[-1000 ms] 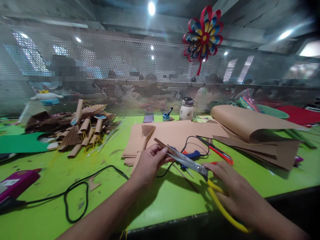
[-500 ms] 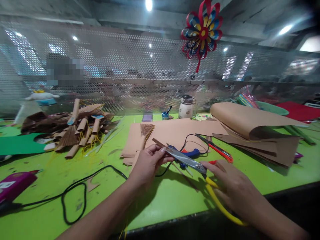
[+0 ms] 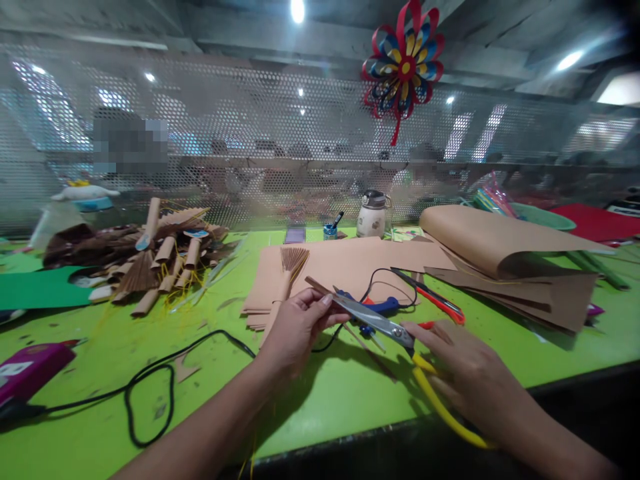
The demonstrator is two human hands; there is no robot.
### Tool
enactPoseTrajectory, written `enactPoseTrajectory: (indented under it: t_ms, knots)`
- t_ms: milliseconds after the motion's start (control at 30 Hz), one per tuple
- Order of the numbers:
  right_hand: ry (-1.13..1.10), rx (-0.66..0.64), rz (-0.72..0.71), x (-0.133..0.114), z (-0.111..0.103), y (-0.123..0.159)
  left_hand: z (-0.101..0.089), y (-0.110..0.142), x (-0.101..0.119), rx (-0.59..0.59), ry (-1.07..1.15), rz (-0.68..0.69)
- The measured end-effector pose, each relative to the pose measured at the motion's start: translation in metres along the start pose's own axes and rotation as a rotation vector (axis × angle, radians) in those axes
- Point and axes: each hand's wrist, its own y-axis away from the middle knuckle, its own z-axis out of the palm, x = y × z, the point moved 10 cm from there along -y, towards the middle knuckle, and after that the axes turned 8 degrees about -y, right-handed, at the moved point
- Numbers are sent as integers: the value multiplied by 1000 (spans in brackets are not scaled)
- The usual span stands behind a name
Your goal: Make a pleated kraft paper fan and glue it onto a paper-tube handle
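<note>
Between the thumb and fingers of my left hand is a narrow strip of brown paper, its free end pointing up and left. My right hand grips scissors by their yellow handles, blades reaching left to the strip beside my left thumb. The blades look nearly closed; whether they touch the strip is hard to tell. A pleated brown paper fan piece with a rolled handle lies just behind my left hand, on stacked tan paper sheets. A blue-handled tool with a black cord lies behind the scissors.
An orange and black cutter lies beyond my right hand. Rolled brown paper is at right. Piled paper rolls and fans with yellow strings are at left, near a purple box. A bottle stands by the perforated screen.
The scissor blades have come closer together at the strip since a second ago. The view has shifted slightly; both hands keep nearly the same place.
</note>
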Motion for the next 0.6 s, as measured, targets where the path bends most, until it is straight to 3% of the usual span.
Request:
enactPoseTrajectory:
  t_ms: [600]
  knots:
    - [-144,-66,102,2,3,0,0,-1,-1,2,-36,-3]
